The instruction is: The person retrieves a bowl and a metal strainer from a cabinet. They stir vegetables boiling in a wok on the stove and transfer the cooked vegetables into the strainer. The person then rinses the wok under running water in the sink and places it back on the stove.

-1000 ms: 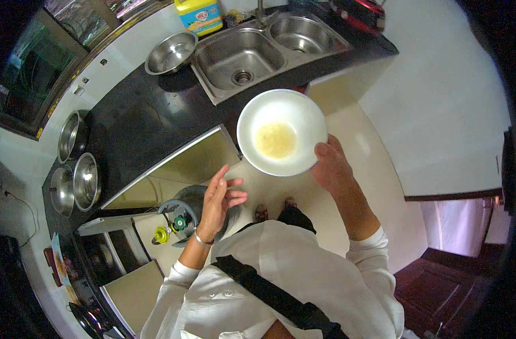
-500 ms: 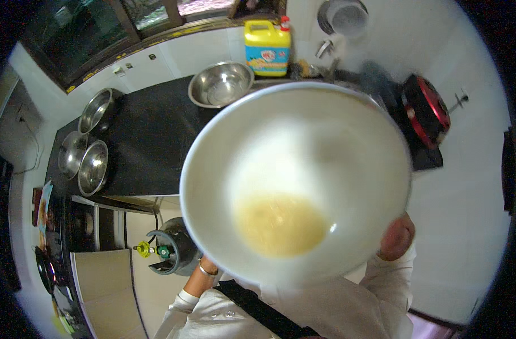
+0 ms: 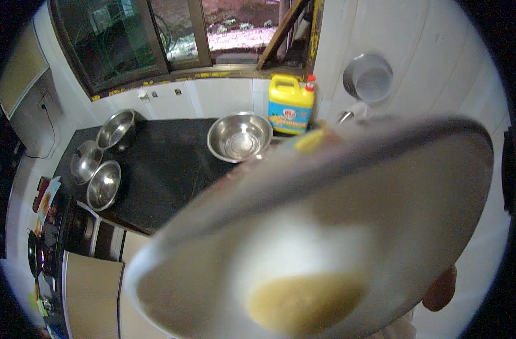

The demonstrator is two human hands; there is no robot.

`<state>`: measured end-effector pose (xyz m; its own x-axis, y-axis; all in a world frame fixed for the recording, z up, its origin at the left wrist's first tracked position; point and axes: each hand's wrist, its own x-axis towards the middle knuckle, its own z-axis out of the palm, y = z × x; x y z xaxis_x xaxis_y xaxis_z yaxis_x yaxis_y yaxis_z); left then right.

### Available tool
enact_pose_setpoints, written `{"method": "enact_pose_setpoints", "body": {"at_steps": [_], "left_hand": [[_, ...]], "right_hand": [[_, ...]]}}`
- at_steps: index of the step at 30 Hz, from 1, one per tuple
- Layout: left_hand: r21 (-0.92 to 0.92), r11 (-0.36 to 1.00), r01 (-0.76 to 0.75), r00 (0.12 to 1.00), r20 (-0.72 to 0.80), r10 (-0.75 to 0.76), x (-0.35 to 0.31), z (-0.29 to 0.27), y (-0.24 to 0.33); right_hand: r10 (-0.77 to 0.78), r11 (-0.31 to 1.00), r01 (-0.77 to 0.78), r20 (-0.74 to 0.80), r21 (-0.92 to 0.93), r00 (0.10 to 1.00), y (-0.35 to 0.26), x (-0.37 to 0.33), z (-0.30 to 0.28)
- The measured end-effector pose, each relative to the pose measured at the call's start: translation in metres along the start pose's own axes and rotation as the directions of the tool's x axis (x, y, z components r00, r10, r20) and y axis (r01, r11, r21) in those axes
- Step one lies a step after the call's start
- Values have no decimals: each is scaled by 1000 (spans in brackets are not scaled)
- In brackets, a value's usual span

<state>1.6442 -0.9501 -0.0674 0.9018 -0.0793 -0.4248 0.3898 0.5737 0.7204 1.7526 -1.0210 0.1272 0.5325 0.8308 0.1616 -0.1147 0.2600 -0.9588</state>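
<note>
A large white basin (image 3: pixel 416 214) fills the lower right of the view, close to me and steeply tilted, blurred by motion. A pool of yellowish liquid (image 3: pixel 306 302) sits at its near, lower side. Part of my right hand (image 3: pixel 440 289) shows at the basin's right edge, gripping it there; most of its fingers are hidden behind the wall. My left hand is out of sight, with the basin covering that area.
Along the black counter (image 3: pixel 162 169) stand a steel bowl (image 3: pixel 239 137) and, at its left end, several more steel bowls (image 3: pixel 104 185). A yellow jug (image 3: pixel 291 107) with a blue label is against the wall. A tap (image 3: pixel 346 116) shows behind the basin; a colander (image 3: pixel 368 78) hangs above.
The basin has gone from facing me fairly level to a steep tilt, its far right side raised. It has come nearer. My left wrist has dropped out of view, and the camera has tipped upward.
</note>
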Motion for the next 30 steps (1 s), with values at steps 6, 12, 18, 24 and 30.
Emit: {"method": "enact_pose_setpoints", "body": {"at_steps": [6,12,18,24,30], "left_hand": [[70,997,-11,981,196,-3,11,36,7],[104,992,-70,960,278,38,27,34,34],[38,997,-67,975,214,58,39,-18,77],[-74,996,-44,999,17,45,22,-97,90],[-202,978,-56,994,-108,35,-13,-152,85]], "right_hand": [[46,999,-47,48,17,998,4,17,12],[85,995,-90,93,47,992,16,41,27],[101,992,-108,113,59,988,8,64,40],[113,985,-132,170,108,979,16,87,55],[87,989,-100,124,110,989,-2,105,62]]}}
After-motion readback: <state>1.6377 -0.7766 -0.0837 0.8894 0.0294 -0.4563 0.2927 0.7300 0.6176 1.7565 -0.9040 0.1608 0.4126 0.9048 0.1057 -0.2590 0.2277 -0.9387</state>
